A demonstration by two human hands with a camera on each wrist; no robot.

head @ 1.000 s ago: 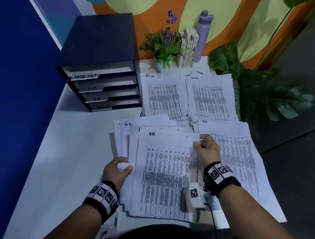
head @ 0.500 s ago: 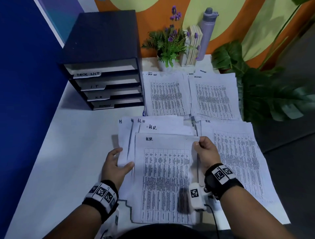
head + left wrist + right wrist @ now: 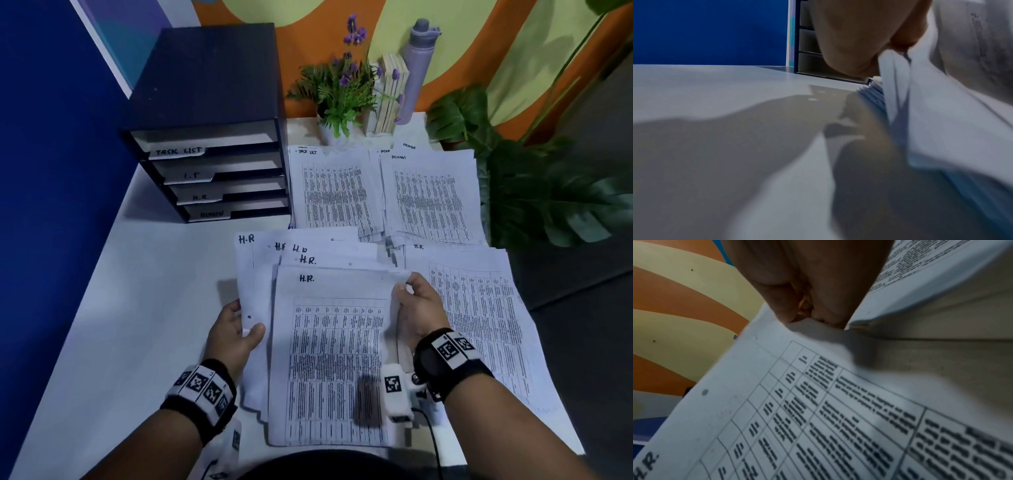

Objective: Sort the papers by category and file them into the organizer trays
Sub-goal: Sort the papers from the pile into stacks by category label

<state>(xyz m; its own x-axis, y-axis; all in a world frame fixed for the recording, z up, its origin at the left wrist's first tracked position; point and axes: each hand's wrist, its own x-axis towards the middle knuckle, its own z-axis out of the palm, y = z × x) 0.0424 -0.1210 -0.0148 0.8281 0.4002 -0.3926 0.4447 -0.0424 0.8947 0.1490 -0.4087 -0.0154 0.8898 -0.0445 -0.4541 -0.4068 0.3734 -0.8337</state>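
A fanned stack of printed sheets headed "H.R." (image 3: 329, 359) lies near the front of the white table. My left hand (image 3: 236, 329) grips its left edge, thumb on top, and the sheets (image 3: 920, 129) lift off the table there. My right hand (image 3: 416, 305) pinches the top right corner of the top H.R. sheet (image 3: 797, 410). The dark organizer (image 3: 209, 137) stands at the back left with four trays labelled TASK LIST, I.T, H.R. and ADMIN. Beside it lie a TASK LIST pile (image 3: 334, 192) and an ADMIN pile (image 3: 430, 198). Another pile (image 3: 479, 315) lies to the right.
A potted purple-flowered plant (image 3: 342, 92), a few books (image 3: 388, 92) and a lilac bottle (image 3: 416, 68) stand at the table's back edge. A large-leafed plant (image 3: 534, 178) crowds the right side. A blue wall (image 3: 51, 171) borders the left, with bare white table (image 3: 137, 308) beside it.
The H.R. sheets have fanned out further, showing more headings. My left hand has slid up the stack's left edge and lifted it; my right hand keeps its pinch.
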